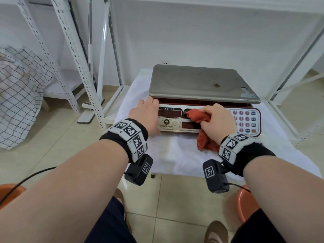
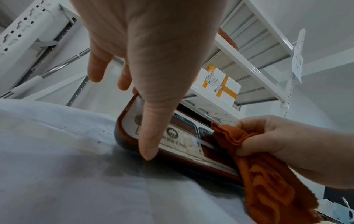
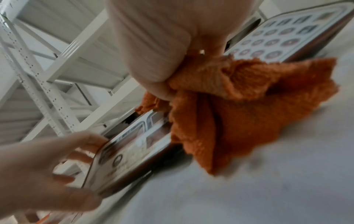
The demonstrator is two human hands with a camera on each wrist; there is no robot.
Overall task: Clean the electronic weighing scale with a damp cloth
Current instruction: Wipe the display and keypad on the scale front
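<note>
The electronic scale has a steel platter with a small brown stain and a front panel with red displays and a keypad. My left hand grips the panel's left end, thumb lying on its face and fingers round the side. My right hand clutches a bunched orange-red cloth and presses it on the middle display; the cloth's tail hangs onto the table. The right wrist view is blurred.
The scale stands on a low table under a white sheet. White metal shelving surrounds it, with a taped box on a shelf. A checked bag sits at the left. Orange basins stand on the tiled floor.
</note>
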